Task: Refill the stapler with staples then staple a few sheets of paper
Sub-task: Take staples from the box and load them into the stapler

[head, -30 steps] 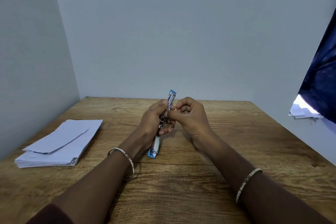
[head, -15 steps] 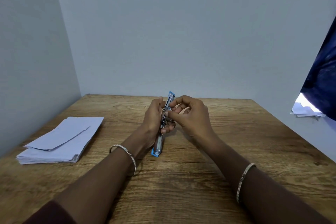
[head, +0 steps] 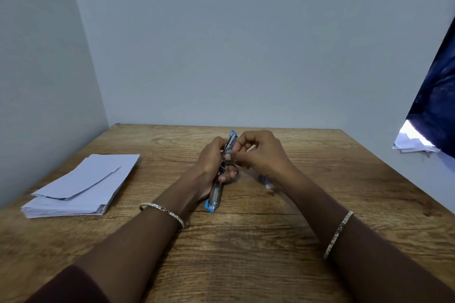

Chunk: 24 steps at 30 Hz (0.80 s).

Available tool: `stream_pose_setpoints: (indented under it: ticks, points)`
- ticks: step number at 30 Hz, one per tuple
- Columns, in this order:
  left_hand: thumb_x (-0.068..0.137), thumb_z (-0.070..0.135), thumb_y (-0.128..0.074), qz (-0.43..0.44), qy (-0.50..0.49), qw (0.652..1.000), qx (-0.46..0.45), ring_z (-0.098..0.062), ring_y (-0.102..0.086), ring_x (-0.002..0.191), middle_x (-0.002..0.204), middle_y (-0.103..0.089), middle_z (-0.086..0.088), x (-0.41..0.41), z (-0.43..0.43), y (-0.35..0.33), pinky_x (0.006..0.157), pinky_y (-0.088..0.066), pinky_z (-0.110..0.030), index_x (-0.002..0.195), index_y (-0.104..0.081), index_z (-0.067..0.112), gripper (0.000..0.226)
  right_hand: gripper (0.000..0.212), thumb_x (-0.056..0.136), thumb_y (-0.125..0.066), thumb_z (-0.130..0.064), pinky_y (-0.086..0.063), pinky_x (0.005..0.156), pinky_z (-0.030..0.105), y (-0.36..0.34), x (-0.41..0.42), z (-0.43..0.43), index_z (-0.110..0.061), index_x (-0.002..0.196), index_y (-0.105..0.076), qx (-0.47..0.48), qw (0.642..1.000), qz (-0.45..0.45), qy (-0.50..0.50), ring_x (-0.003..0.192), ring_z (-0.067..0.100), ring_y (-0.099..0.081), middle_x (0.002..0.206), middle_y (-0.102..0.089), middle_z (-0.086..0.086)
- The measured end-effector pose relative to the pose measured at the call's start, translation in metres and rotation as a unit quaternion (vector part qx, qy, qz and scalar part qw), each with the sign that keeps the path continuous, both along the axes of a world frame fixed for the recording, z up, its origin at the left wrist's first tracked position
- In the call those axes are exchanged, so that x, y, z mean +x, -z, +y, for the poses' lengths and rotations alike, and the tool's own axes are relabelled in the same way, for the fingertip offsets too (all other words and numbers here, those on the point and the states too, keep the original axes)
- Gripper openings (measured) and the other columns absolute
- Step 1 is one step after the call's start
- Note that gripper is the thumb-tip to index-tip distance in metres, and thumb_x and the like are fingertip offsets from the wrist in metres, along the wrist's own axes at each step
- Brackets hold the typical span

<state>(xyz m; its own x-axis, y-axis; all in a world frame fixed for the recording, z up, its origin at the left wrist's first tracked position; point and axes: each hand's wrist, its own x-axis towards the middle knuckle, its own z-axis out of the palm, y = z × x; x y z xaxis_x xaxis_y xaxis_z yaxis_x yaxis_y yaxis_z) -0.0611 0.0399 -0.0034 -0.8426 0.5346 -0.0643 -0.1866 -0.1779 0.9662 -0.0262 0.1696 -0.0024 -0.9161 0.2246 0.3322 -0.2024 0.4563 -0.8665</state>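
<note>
A blue and metal stapler [head: 215,195] is swung fully open, one end resting on the wooden table [head: 246,253], the other end raised. My left hand [head: 211,158] grips its middle. My right hand [head: 261,152] pinches at the stapler's metal channel with thumb and forefinger; whether a strip of staples is between the fingers is too small to tell. A small pale box [head: 268,183], perhaps the staple box, pokes out from under my right wrist. A stack of white paper sheets [head: 81,186] lies at the left of the table.
The table sits in a corner, with grey walls at the left and back. At the right, a dark blue cloth [head: 435,96] hangs over some white papers [head: 411,142] beyond the table edge. I wear a bangle on each wrist.
The camera view shifted slightly. My right hand's fingers have moved closer onto the stapler's channel, and the stapler has tilted a little more upright in my left hand.
</note>
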Motion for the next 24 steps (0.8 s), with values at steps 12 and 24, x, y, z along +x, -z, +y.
stream_pose_setpoints:
  ticks: [12,24]
  points:
    - [0.104,0.022,-0.036,-0.073,-0.048,0.996,0.026,-0.014,-0.043,0.033,0.060,-0.067,-0.015,-0.016,-0.001,0.003,0.027,-0.026,-0.015,0.102,-0.052,0.005,0.024,0.017,0.070,-0.087,-0.002,-0.059,0.069,0.026,-0.019,0.006,0.036,-0.007,0.070,-0.071,0.067,0.992,0.037,0.097,0.062,0.008,-0.071,0.075,-0.078,0.006]
    - [0.095,0.004,-0.055,-0.059,-0.020,0.998,0.022,-0.008,-0.041,0.037,0.063,-0.055,-0.005,-0.021,0.000,0.008,0.026,-0.025,-0.016,0.086,-0.052,0.009,0.010,0.013,0.076,-0.081,-0.004,-0.054,0.083,0.026,0.002,-0.001,0.059,-0.015,0.083,-0.084,0.282,0.947,-0.056,0.144,0.090,0.017,-0.072,0.084,-0.080,0.004]
